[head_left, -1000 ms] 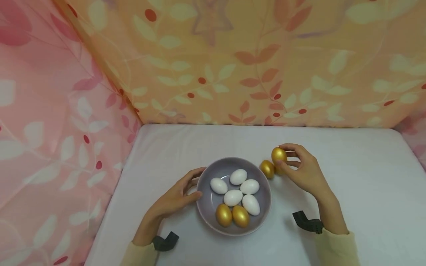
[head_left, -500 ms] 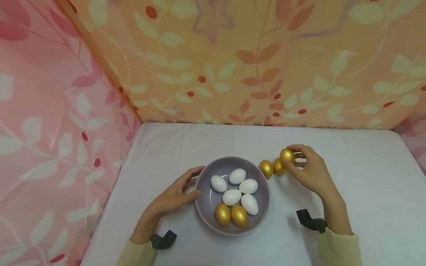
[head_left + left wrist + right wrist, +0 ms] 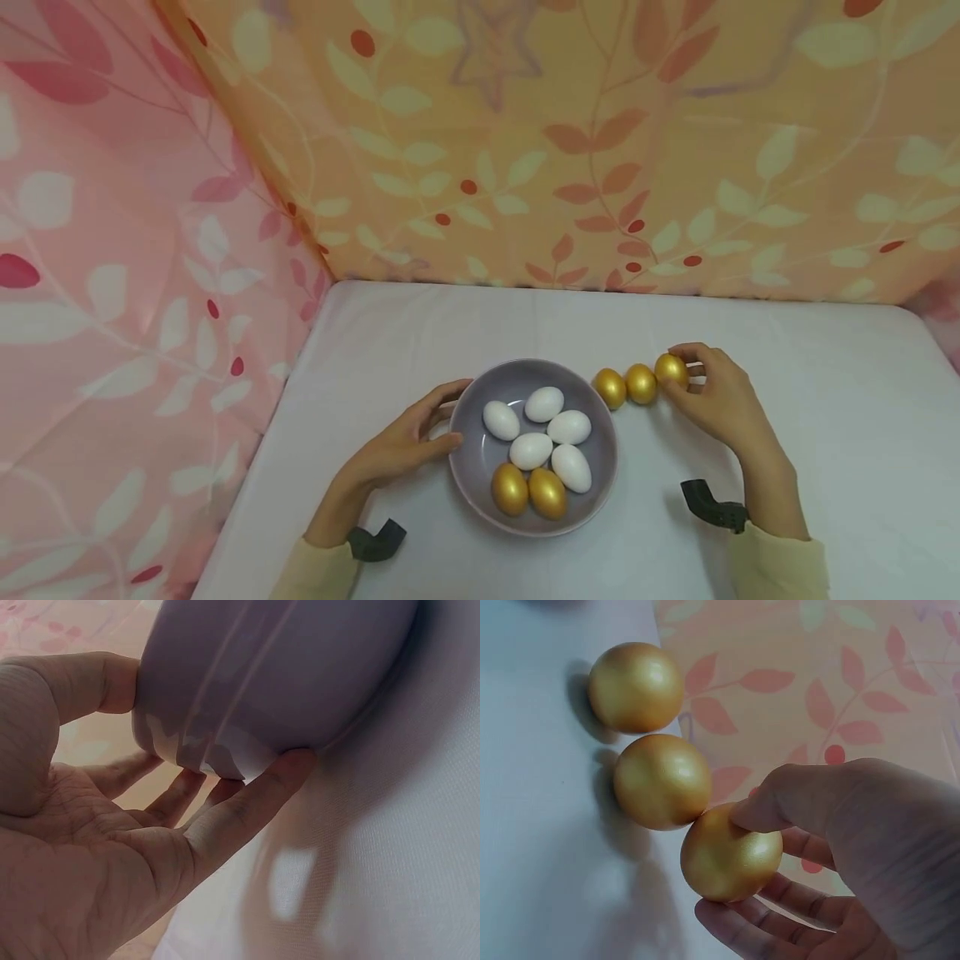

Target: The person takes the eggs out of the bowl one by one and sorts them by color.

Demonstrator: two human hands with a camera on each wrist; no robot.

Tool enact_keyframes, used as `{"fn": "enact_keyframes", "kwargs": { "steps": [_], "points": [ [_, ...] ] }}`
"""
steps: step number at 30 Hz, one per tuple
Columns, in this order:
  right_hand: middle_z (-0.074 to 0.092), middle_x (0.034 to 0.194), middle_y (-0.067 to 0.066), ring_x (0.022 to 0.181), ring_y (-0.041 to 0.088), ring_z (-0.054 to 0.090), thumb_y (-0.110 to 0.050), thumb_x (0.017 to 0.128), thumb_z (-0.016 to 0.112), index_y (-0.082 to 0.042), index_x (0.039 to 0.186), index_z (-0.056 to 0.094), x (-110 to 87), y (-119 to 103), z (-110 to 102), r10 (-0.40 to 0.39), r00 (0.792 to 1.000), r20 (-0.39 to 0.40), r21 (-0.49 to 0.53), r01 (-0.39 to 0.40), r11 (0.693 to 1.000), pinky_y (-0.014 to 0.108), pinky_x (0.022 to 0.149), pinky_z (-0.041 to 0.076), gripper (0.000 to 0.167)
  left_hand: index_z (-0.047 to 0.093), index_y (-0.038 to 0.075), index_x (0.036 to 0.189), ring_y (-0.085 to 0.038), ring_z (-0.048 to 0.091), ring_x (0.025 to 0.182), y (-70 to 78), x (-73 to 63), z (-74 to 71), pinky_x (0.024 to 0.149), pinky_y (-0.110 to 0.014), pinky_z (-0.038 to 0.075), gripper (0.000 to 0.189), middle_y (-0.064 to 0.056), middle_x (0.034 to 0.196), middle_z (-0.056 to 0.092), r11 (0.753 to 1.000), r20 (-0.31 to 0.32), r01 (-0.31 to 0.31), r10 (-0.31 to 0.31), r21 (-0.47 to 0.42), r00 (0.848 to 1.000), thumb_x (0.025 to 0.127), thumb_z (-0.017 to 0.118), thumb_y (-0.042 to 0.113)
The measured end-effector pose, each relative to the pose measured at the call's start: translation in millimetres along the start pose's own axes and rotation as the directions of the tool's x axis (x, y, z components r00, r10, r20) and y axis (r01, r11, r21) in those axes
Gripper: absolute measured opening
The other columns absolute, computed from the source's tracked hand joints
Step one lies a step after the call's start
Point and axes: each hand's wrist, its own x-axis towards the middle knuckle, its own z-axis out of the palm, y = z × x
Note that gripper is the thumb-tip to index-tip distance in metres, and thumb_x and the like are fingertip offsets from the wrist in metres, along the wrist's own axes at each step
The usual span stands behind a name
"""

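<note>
A grey-purple bowl (image 3: pixel 480 500) holds several white eggs (image 3: pixel 531 451) and two golden eggs (image 3: pixel 510 489). My left hand (image 3: pixel 401 446) rests against the bowl's left side; in the left wrist view, its spread fingertips and thumb touch the outer wall. Right of the bowl, my right hand (image 3: pixel 716 398) pinches a golden egg (image 3: pixel 727 855) between thumb and fingers. Beside it on the cloth lie two more golden eggs, a middle egg (image 3: pixel 662 782) and a far egg (image 3: pixel 636 688). The held egg appears to touch the middle one, and all three stand in a row.
White cloth (image 3: pixel 847 433) covers the table. Orange leaf-patterned fabric (image 3: pixel 495 167) hangs along the back edge, and pink fabric (image 3: pixel 135 250) along the left. Each wrist wears a black camera mount (image 3: pixel 712 507).
My right hand has carried the golden egg rightward and down, from in front of the middle egg to the row's right end. The left hand stays at the bowl. The head view shifts slightly.
</note>
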Motion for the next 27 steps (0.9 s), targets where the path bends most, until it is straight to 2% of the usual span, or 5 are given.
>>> {"fn": "enact_keyframes", "kwargs": {
  "steps": [2,5,7,19,27],
  "points": [
    [0.067,0.123,0.026,0.109,0.045,0.068,-0.02,0.096,0.076,0.0,0.128,0.065,0.3,1.7,0.2,0.003,1.0,0.01,-0.015,-0.003,1.0,0.03,0.087,0.056,0.04,0.032,0.02,0.165,-0.04,0.037,0.156,-1.4,-0.1,0.6,0.112,-0.022,0.046,0.071,-0.007,0.171,0.034,1.0,-0.002,0.001,-0.001,-0.003,1.0,0.104,0.064,0.004],
    [0.066,0.125,0.027,0.111,0.046,0.068,-0.022,0.097,0.074,0.0,0.13,0.064,1.6,3.7,2.2,0.021,0.999,0.042,-0.03,-0.019,0.999,0.055,0.092,0.055,0.041,0.032,0.019,0.165,-0.042,0.038,0.156,-2.6,-0.9,0.4,0.112,-0.021,0.045,0.071,-0.008,0.171,0.034,1.0,-0.005,-0.003,0.003,0.001,1.0,0.104,0.064,0.005],
    [0.065,0.128,0.029,0.113,0.048,0.067,-0.021,0.097,0.074,0.0,0.132,0.063,2.4,5.4,3.6,0.035,0.997,0.075,-0.036,-0.032,0.999,0.062,0.096,0.053,0.042,0.032,0.02,0.165,-0.042,0.038,0.155,-2.8,-0.9,0.1,0.111,-0.021,0.046,0.071,-0.008,0.171,0.034,1.0,-0.006,-0.004,0.004,0.006,1.0,0.103,0.065,0.005],
    [0.06,0.136,0.033,0.118,0.051,0.065,-0.02,0.099,0.072,0.004,0.141,0.058,1.7,7.0,1.3,0.053,0.987,0.15,-0.038,-0.048,0.998,0.066,0.101,0.051,0.05,0.033,0.021,0.164,-0.04,0.039,0.155,-1.3,2.5,0.6,0.109,-0.023,0.048,0.071,-0.009,0.17,0.035,1.0,-0.001,0.006,-0.006,0.004,1.0,0.103,0.065,0.005],
    [0.06,0.137,0.035,0.117,0.053,0.064,-0.03,0.102,0.07,0.0,0.145,0.057,-1.0,5.6,-0.1,0.047,0.992,0.116,-0.077,-0.038,0.996,0.068,0.099,0.049,0.054,0.033,0.021,0.164,-0.043,0.038,0.154,1.0,0.0,1.4,0.108,-0.022,0.048,0.071,-0.011,0.17,0.035,1.0,-0.002,0.018,-0.018,-0.001,1.0,0.103,0.065,0.005]
  ]
}}
